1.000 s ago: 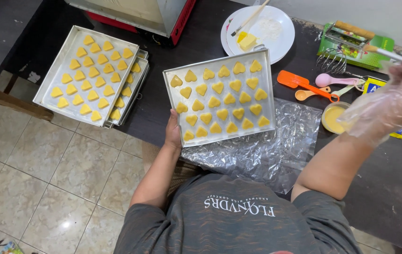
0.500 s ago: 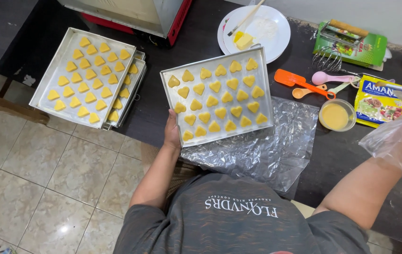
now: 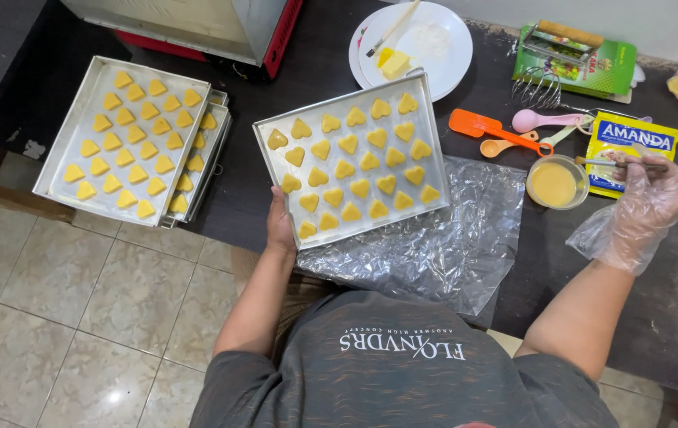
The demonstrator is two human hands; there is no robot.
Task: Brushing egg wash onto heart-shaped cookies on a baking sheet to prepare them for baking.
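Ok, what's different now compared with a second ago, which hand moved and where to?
The right hand, in a clear plastic glove, came down from the far right edge toward the small bowl of yellow liquid; it now holds a thin brush handle pointing at the bowl. The left hand stayed gripping the near edge of the tray of heart-shaped cookies. The stacked trays stayed put.

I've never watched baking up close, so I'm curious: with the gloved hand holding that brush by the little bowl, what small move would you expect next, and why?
Probably dipping the brush into the small bowl of yellow liquid. The gloved right hand holds the brush with its tip at the bowl's rim, while the left hand steadies the tray of pale, heart-shaped cookies, which look unglazed.
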